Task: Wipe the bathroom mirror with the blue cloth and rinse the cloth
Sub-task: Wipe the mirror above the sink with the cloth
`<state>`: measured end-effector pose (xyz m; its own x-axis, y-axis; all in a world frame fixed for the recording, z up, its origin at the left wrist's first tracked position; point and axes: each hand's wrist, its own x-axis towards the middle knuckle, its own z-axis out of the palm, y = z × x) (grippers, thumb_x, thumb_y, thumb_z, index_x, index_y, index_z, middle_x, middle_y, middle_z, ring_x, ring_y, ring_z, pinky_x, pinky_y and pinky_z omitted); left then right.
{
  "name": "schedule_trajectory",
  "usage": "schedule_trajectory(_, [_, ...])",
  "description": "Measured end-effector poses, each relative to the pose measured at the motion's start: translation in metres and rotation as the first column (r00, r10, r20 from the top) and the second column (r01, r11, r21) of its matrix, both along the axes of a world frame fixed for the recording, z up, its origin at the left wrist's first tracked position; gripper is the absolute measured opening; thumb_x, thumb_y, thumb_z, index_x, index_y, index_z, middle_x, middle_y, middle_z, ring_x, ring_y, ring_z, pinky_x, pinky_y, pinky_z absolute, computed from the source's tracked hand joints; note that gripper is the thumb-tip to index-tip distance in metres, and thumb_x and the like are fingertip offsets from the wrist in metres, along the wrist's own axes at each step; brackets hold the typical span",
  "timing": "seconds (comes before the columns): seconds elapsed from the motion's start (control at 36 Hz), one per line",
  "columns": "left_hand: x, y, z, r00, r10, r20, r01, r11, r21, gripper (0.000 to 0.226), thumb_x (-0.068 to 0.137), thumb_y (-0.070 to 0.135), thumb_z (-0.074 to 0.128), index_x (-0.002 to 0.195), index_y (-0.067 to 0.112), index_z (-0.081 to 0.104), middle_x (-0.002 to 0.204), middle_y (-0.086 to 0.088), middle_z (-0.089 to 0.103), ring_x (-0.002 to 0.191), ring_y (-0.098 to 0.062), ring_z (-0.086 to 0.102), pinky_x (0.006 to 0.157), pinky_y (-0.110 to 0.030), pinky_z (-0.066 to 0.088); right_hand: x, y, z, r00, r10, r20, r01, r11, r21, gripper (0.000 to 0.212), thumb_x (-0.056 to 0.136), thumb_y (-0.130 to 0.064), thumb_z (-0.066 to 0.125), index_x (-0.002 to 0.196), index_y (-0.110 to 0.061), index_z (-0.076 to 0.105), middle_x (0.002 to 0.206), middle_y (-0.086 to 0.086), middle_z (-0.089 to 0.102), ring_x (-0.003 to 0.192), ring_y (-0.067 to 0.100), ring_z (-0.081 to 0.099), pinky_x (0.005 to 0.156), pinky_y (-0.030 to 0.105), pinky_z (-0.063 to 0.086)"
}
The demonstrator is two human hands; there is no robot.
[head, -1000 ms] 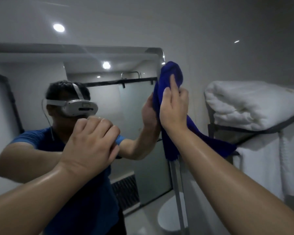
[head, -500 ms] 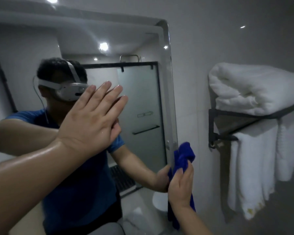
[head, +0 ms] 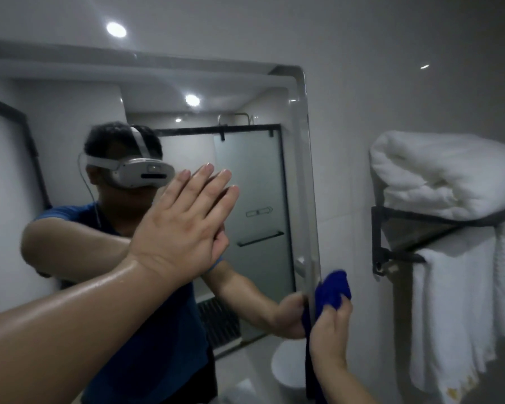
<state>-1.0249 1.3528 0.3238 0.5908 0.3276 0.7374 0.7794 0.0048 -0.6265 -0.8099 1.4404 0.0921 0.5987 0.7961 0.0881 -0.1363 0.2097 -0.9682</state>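
right hand (head: 330, 330) grips blue cloth (head: 334, 287) | cloth on mirror (head: 254, 182) right edge

— How is the room being lit?
— Dimly: light is being thrown down by one round ceiling lamp (head: 116, 29), and a second bright spot is being shown in the mirror (head: 257, 176).
— Is glare being caused anywhere?
— A wet sheen is being picked up along the left forearm (head: 70, 325), and the white towels (head: 438, 176) are being rendered brightest against grey walls.
— And sharpness?
— The blue cloth (head: 333, 287) is being smeared by blur; straight lines are being bent near the edges, and the right-hand corners are being darkened.
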Motion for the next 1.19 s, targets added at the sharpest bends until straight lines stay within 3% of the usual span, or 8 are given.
schedule_trajectory(0.11, [-0.002,0.000,0.000,1.000,0.028,-0.010,-0.028,1.000,-0.006,0.071,0.091,0.035,0.054,0.159,0.013,0.050,0.171,-0.014,0.038,0.160,-0.037,0.030,0.131,-0.057,0.023,0.003,0.009,0.107,0.981,-0.004,0.192,-0.053,0.956,0.289,0.036,0.104,-0.038,0.044,0.140,-0.039,0.051,0.126,-0.005,0.063,0.113,0.019,0.064,0.109,0.051,0.050])
schedule_trajectory(0.28, [-0.002,0.000,0.000,0.999,0.038,-0.006,-0.038,0.999,-0.011,0.068,0.095,0.036,0.049,0.159,0.013,0.050,0.171,-0.013,0.038,0.161,-0.037,0.030,0.131,-0.056,0.021,0.003,0.017,0.295,0.903,-0.204,0.379,-0.046,0.830,0.556,0.046,0.110,-0.041,0.043,0.156,-0.039,0.043,0.147,0.003,0.046,0.130,0.019,0.055,0.113,0.036,0.042])
schedule_trajectory(0.39, [-0.002,-0.001,0.000,0.999,0.039,-0.002,-0.039,0.999,-0.014,0.067,0.096,0.036,0.048,0.159,0.013,0.051,0.170,-0.013,0.039,0.160,-0.037,0.031,0.131,-0.056,0.021,-0.009,0.013,0.317,0.876,-0.278,0.394,-0.026,0.788,0.615,0.049,0.112,-0.036,0.043,0.161,-0.035,0.043,0.161,0.005,0.037,0.141,0.018,0.048,0.119,0.033,0.037])
schedule_trajectory(0.53, [-0.004,-0.002,-0.001,0.997,0.073,-0.018,-0.074,0.997,-0.013,0.069,0.098,0.040,0.047,0.162,0.014,0.045,0.173,-0.013,0.034,0.162,-0.036,0.026,0.133,-0.055,0.017,-0.025,-0.004,0.242,0.774,-0.268,0.574,-0.157,0.796,0.584,0.066,0.105,-0.023,0.045,0.166,-0.040,0.025,0.178,0.010,0.007,0.165,0.029,0.009,0.134,0.056,0.013])
schedule_trajectory(0.72, [-0.003,-0.006,-0.004,0.994,0.108,-0.017,-0.108,0.994,-0.009,0.068,0.101,0.041,0.042,0.164,0.015,0.040,0.174,-0.013,0.031,0.163,-0.036,0.023,0.134,-0.054,0.013,-0.047,-0.048,0.102,0.481,-0.330,0.812,-0.102,0.899,0.426,0.085,0.081,-0.012,0.067,0.160,-0.028,0.041,0.154,0.018,0.038,0.142,0.039,0.039,0.121,0.058,0.037])
schedule_trajectory(0.92, [0.000,-0.009,-0.004,0.992,0.125,-0.003,-0.125,0.992,-0.011,0.065,0.099,0.037,0.040,0.160,0.015,0.044,0.171,-0.013,0.036,0.160,-0.037,0.028,0.132,-0.056,0.017,-0.034,-0.073,0.008,0.569,0.117,0.814,-0.395,0.907,0.146,0.082,0.092,-0.023,0.077,0.159,-0.042,0.034,0.135,-0.005,0.038,0.115,0.006,0.046,0.101,0.022,0.040])
schedule_trajectory(1.08, [0.002,-0.014,-0.002,0.997,0.078,0.015,-0.077,0.995,-0.060,0.064,0.095,0.033,0.047,0.157,0.017,0.051,0.169,-0.010,0.040,0.160,-0.035,0.032,0.133,-0.054,0.018,-0.041,-0.080,-0.062,0.494,0.429,0.756,-0.444,0.872,-0.204,0.049,0.093,-0.044,0.074,0.132,-0.038,0.045,0.120,-0.009,0.054,0.104,0.013,0.060,0.092,0.031,0.051])
schedule_trajectory(1.19, [-0.004,-0.022,0.001,1.000,0.021,0.008,-0.020,0.990,-0.142,0.062,0.090,0.029,0.052,0.151,0.016,0.058,0.167,-0.010,0.044,0.159,-0.035,0.033,0.132,-0.055,0.021,-0.035,-0.084,-0.131,0.496,0.438,0.749,-0.428,0.875,-0.228,0.045,0.092,-0.046,0.072,0.121,-0.046,0.038,0.099,-0.014,0.063,0.082,0.006,0.065,0.075,0.030,0.058])
